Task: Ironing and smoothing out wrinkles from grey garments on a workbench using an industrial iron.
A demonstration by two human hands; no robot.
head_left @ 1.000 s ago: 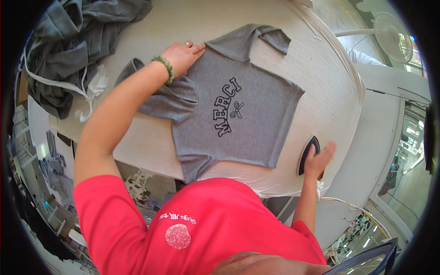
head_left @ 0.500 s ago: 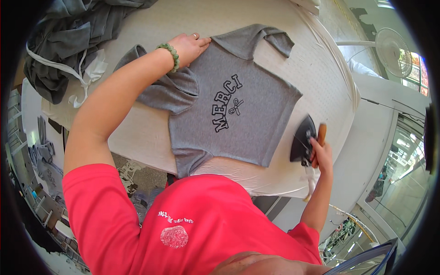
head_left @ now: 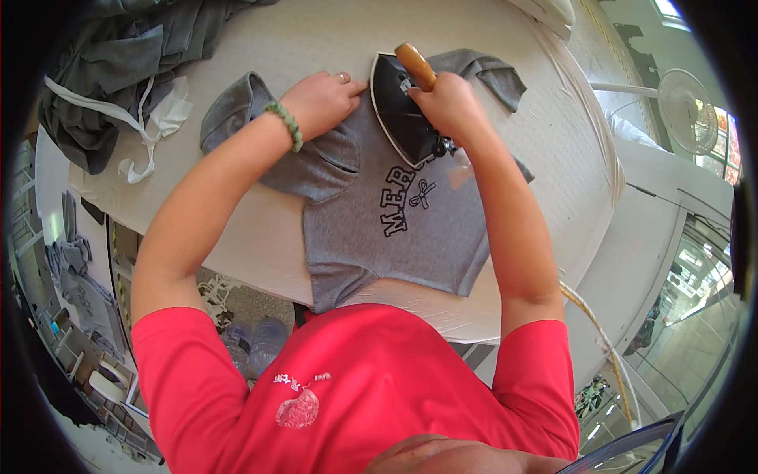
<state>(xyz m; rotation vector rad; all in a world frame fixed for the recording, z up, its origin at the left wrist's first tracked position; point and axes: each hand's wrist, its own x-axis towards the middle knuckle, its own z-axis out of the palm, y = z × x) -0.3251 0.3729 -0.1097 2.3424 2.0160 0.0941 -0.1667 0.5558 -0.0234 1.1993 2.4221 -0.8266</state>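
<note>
A grey sweatshirt (head_left: 347,237) with dark outlined lettering and a bow lies spread on the white-covered ironing table (head_left: 260,245). My right hand (head_left: 452,107) is wrapped round the wooden handle of a black iron (head_left: 403,122), which is over the upper part of the sweatshirt and covers some of the lettering. My left hand (head_left: 320,103), with a green bead bracelet at the wrist, rests at the garment's shoulder beside a bunched sleeve. Its index finger stretches toward the iron's edge, a short gap away; the other fingers partly show.
A heap of dark grey garments (head_left: 134,71) with white ties lies at the table's far left. A white fan (head_left: 687,110) stands beyond the far right corner. A hose (head_left: 600,332) hangs by the right edge. Clear plastic bottles (head_left: 268,344) stand below the front edge.
My right hand has brought the iron from the table right of the sweatshirt, up and left onto its upper part. My left hand stays near the shoulder, its fingers slightly more bent.
</note>
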